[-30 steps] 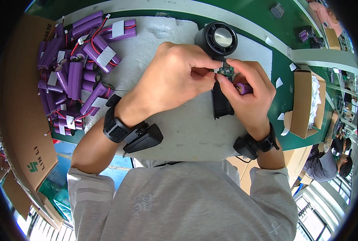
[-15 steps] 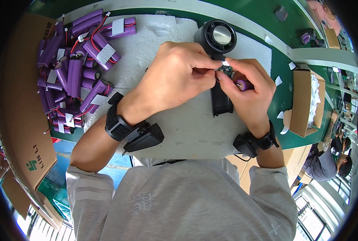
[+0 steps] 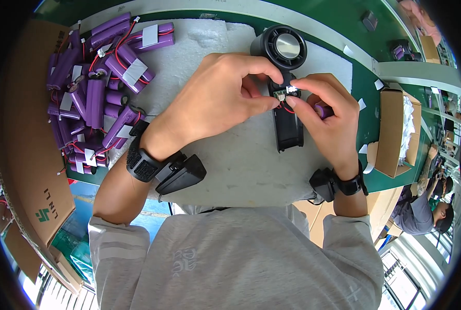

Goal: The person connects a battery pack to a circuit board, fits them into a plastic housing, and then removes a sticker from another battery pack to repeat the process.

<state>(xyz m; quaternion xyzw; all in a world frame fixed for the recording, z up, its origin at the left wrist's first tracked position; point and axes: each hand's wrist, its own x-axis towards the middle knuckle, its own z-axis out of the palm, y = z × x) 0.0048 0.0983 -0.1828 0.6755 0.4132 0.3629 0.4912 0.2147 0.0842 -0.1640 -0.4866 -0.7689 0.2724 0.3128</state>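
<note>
A black handheld fan with a round head (image 3: 278, 47) lies on the white foam sheet, its opened handle (image 3: 290, 129) toward me. My left hand (image 3: 225, 95) is at the upper handle, thumb tip against a small circuit board (image 3: 280, 95) and index finger raised apart from the thumb. My right hand (image 3: 329, 106) keeps a purple battery pack (image 3: 323, 110) in its curled fingers. Its thumb and index finger are at a small white connector (image 3: 291, 89) beside the board. Red wire (image 3: 288, 107) runs from there toward my right hand. The battery's far end is hidden.
Many purple battery packs (image 3: 96, 101) with red wires and white pads are heaped at the left, beside a cardboard box (image 3: 34, 144). A small carton (image 3: 390, 132) with white paper pieces stands at the right. White foam (image 3: 230, 170) covers the green bench. People sit farther right.
My left index finger and thumb have parted, uncovering the circuit board and white connector. My right hand has shifted slightly right and down, and the fan has moved a little right.
</note>
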